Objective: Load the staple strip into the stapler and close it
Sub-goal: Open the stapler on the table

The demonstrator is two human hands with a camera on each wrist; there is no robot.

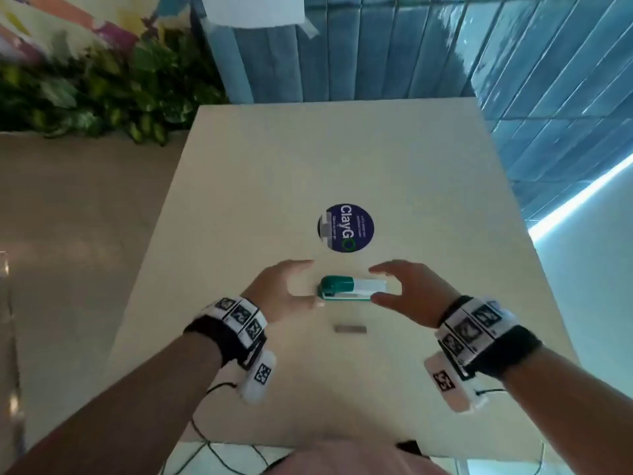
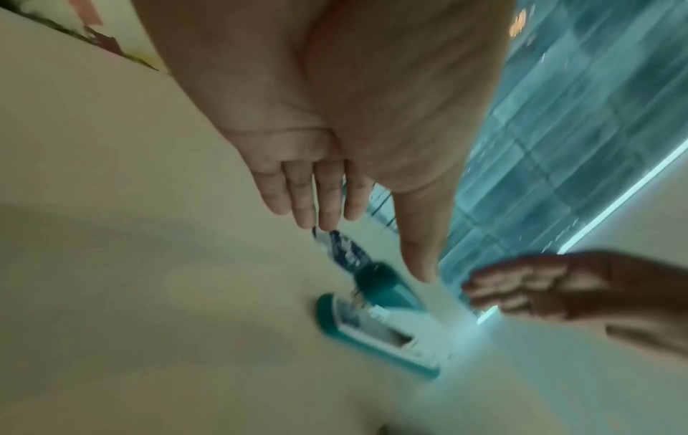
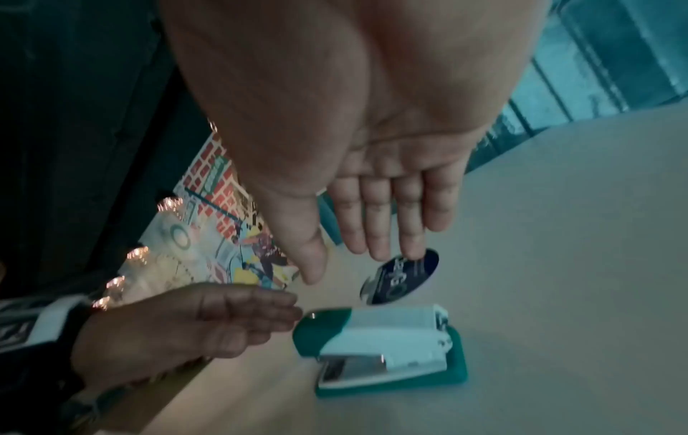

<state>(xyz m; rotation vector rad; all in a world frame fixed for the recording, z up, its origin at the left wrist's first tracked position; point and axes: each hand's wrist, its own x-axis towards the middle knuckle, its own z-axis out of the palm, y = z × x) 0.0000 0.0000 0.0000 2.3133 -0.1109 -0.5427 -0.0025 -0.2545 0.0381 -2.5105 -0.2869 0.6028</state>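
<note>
A green and white stapler [image 1: 352, 288] lies on its side-to-side axis on the cream table [image 1: 342, 159], closed, also seen blurred in the left wrist view [image 2: 376, 326] and in the right wrist view [image 3: 380, 347]. A short grey staple strip [image 1: 350, 329] lies on the table just in front of it. My left hand [image 1: 301, 284] hovers at the stapler's left end, fingers straight, holding nothing. My right hand [image 1: 380, 284] hovers at its right end, fingers and thumb spread around it without touching.
A round dark blue sticker [image 1: 346, 228] is stuck on the table just behind the stapler. Green plants [image 1: 102, 97] stand beyond the table's far left corner. A blue tiled wall [image 1: 513, 63] rises behind. Black cables [image 1: 222, 450] hang below the near edge.
</note>
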